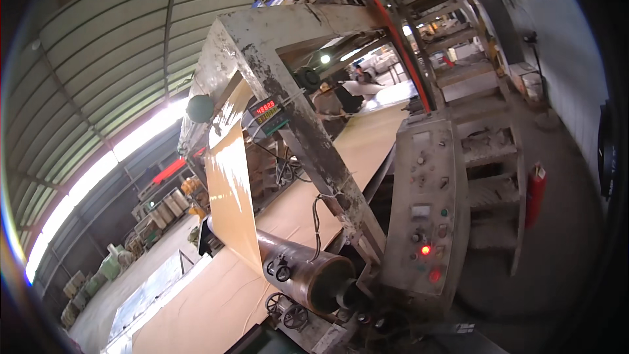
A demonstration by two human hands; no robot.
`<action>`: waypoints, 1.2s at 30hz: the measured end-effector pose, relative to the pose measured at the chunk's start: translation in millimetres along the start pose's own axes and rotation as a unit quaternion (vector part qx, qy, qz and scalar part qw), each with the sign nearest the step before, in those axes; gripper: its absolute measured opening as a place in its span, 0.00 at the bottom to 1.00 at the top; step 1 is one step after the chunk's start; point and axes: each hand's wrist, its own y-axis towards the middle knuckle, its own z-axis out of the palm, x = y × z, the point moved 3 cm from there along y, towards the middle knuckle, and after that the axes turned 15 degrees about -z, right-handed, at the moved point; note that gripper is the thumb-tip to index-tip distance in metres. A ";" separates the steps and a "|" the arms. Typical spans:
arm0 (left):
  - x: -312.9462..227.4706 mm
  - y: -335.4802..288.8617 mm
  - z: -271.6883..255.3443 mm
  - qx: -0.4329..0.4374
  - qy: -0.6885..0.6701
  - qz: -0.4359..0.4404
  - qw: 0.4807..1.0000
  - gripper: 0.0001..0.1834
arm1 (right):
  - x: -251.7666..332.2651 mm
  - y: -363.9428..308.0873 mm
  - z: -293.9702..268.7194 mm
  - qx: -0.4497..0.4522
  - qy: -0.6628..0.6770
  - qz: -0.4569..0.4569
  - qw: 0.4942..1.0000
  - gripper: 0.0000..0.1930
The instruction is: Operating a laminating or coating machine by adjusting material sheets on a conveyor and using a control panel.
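Neither of my hands shows in the head view. Before me stands a large machine with a worn, pale metal frame (314,151). A wide tan sheet (229,190) runs down from its upper part to a dark metal roller (304,265). Small handwheels (295,316) sit by the roller's near end. To the right, a grey control panel (426,190) carries knobs, buttons and a lit red lamp (426,250). A digital display (265,115) with glowing digits is fixed to the frame.
A red fire extinguisher (536,193) stands right of the panel, beside metal steps (491,190). Two people are beyond the frame, the nearer person (327,101) by the tan sheet. Rolls and bundles (164,213) line the far left wall. A red hose (400,39) hangs along the machine.
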 end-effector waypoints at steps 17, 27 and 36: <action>-131.8 -89.9 -39.7 0.112 -0.057 -0.125 0.984 0.21 | -42.4 -39.5 -50.4 0.103 -0.072 0.058 0.990 0.20; -65.4 -88.2 13.6 0.108 -0.078 -0.140 0.981 0.15 | -85.3 -25.9 -17.0 0.100 -0.082 0.056 0.990 0.17; -60.6 -83.8 42.7 0.049 -0.100 -0.117 0.987 0.13 | -49.1 -3.0 -36.4 0.092 -0.166 -0.021 0.982 0.14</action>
